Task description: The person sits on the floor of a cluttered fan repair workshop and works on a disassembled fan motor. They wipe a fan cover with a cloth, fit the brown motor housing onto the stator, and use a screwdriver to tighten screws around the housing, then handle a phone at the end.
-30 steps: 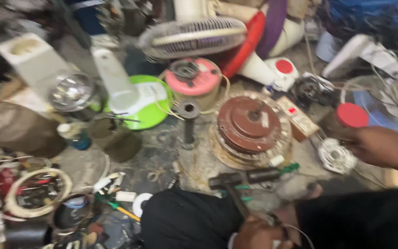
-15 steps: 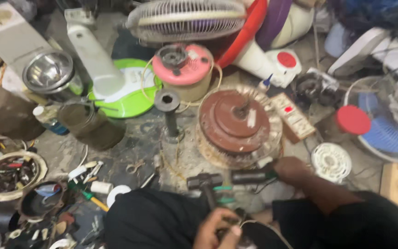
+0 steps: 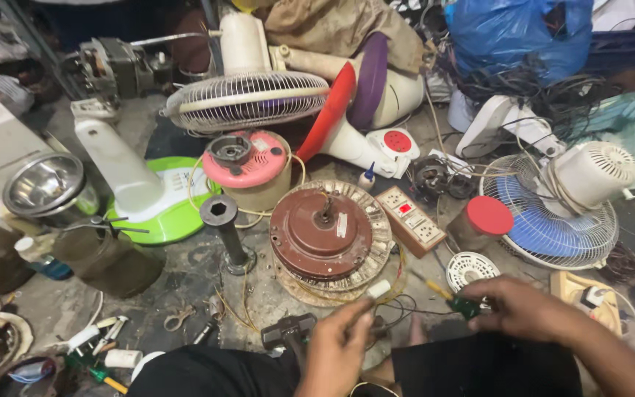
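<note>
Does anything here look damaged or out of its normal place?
Yes. The round brown fan motor lies bare on the floor, copper windings exposed, loose wires trailing. The white-grilled fan behind it lies tipped over.

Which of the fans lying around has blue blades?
The small white-motored fan with blue blades on the right, beside the red-lidded jar. The white-grilled fan at the top shows no blue.
</note>
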`<state>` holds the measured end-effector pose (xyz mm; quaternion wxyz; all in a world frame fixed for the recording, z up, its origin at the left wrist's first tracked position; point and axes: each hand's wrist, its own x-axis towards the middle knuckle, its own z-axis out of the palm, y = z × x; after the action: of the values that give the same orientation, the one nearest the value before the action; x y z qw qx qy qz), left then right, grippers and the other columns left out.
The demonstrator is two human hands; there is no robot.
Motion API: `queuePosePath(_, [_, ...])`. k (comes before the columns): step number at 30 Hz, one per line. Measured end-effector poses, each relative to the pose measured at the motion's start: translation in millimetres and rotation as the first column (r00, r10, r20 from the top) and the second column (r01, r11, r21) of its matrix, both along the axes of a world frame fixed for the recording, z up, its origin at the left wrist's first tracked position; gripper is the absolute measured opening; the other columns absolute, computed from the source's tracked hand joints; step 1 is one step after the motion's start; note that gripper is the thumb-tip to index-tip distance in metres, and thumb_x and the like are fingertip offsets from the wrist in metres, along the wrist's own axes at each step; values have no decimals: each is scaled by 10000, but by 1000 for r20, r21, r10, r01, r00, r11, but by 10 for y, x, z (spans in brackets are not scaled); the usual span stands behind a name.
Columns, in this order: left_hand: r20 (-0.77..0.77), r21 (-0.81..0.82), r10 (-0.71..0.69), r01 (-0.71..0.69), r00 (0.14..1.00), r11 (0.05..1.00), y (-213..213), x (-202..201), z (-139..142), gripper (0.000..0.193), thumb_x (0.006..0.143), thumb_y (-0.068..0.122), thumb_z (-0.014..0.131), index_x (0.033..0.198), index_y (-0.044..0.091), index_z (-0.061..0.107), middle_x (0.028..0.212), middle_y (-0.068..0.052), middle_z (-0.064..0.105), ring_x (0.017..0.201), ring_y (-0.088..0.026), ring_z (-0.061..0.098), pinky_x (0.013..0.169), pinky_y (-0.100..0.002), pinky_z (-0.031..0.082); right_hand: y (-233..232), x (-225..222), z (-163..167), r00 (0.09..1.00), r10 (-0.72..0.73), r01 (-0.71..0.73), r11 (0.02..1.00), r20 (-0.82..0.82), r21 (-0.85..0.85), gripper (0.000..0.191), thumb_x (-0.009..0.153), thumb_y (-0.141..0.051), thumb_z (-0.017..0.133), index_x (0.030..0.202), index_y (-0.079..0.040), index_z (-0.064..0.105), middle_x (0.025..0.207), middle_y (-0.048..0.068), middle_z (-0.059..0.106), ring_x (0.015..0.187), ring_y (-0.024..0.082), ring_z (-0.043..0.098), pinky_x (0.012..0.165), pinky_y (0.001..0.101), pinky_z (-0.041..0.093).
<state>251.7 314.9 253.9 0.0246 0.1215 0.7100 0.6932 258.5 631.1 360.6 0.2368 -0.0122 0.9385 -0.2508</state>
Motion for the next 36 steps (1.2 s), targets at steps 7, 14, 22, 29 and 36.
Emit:
queuePosePath(7, [269, 327, 18, -109, 963, 939, 367, -228, 98, 299, 897, 138, 750, 1172, 20, 743, 897, -14, 788, 763, -49, 680, 679, -221, 562, -517, -18, -133, 988, 94, -128, 942, -123, -311, 422, 743, -185, 877, 1140, -105, 755, 1045, 34, 760, 951, 180, 730, 863, 319, 610])
queuePosePath(14, [197, 422, 324, -378, 925, 824, -42, -432, 233, 162, 968, 125, 573, 1001, 12, 683, 864, -30, 697, 757, -104, 637, 659, -270, 522, -657, 155, -1621, 986, -28, -4, 981, -166, -194, 475, 801, -287, 850, 1255, -197, 741, 1043, 52, 748, 1016, 173, 733, 985, 369, 543])
queuePosePath(22, [-647, -331, -37, -236, 762, 914, -1046, -443, 890, 326, 887, -11, 498, 1174, 25, 650, 1081, -144, 685, 971, -289, 655, 830, -393, 533, -828, 209, -1775, 934, -333, 215, 811, -127, -545, 408, 868, -81, 763, 1268, -72, 685, 1073, 120, 792, 1112, 281, 712, 1048, 502, 313])
queuePosePath(29, [-433, -698, -366, -50, 824, 714, -939, -287, 865, 472, 743, 24, 668, 1213, 66, 698, 1085, -107, 721, 1033, -326, 618, 871, -459, 464, -1113, 70, -1062, 945, -325, 246, 617, 42, -748, 463, 785, -47, 838, 1226, -8, 701, 1065, 153, 805, 983, 165, 756, 865, 347, 599])
queuePosePath(36, [-448, -742, -462, -30, 766, 670, -1067, -337, 941, 514, 740, 34, 654, 1252, 61, 693, 1085, -84, 705, 1053, -287, 610, 888, -417, 439, -1056, 74, -1062, 956, -283, 179, 773, -79, -609, 490, 773, -133, 898, 1244, -67, 782, 1037, 100, 807, 968, 173, 753, 867, 341, 596])
